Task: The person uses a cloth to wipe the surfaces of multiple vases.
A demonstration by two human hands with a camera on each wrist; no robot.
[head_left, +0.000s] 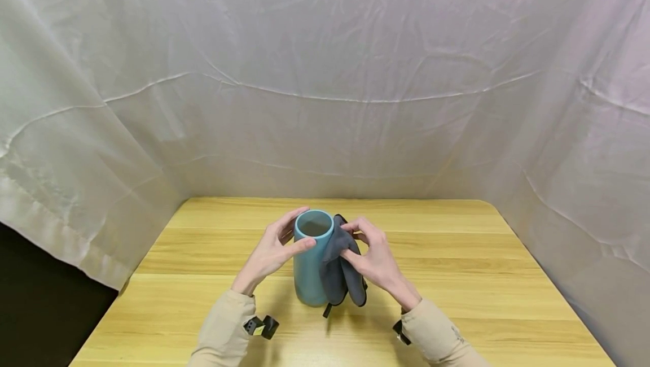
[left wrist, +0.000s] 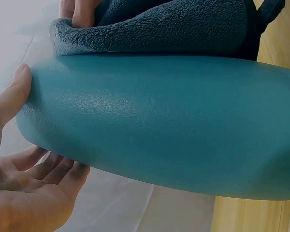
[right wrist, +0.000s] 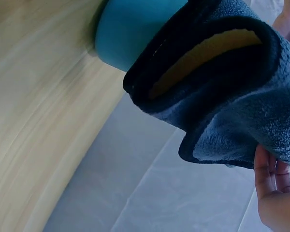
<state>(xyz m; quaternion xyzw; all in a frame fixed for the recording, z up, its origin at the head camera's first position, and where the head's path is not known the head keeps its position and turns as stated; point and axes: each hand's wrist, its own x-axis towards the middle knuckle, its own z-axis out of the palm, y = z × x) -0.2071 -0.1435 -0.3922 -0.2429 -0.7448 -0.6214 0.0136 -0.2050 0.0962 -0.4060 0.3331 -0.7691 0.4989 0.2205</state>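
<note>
A tall teal-blue vase (head_left: 308, 276) stands upright on the table, its round mouth facing up. My left hand (head_left: 269, 254) holds it near the top from the left, thumb at the front of the rim and fingers around the far side. Against the vase's right side hangs a dark grey-blue cloth (head_left: 332, 279) with black edging, folded and draped downward. The thumb and fingers of my right hand (head_left: 377, 255) pinch its upper part. In the right wrist view the plush cloth (right wrist: 261, 121) hangs in loose folds, partly covering the vase (right wrist: 130, 34).
The light wood table (head_left: 457, 288) reaches beyond the vase on both sides. Pale fabric (head_left: 335, 130) hangs behind it and along both sides. A small black loop tab (head_left: 327, 310) sticks out below the cloth, near the vase's base.
</note>
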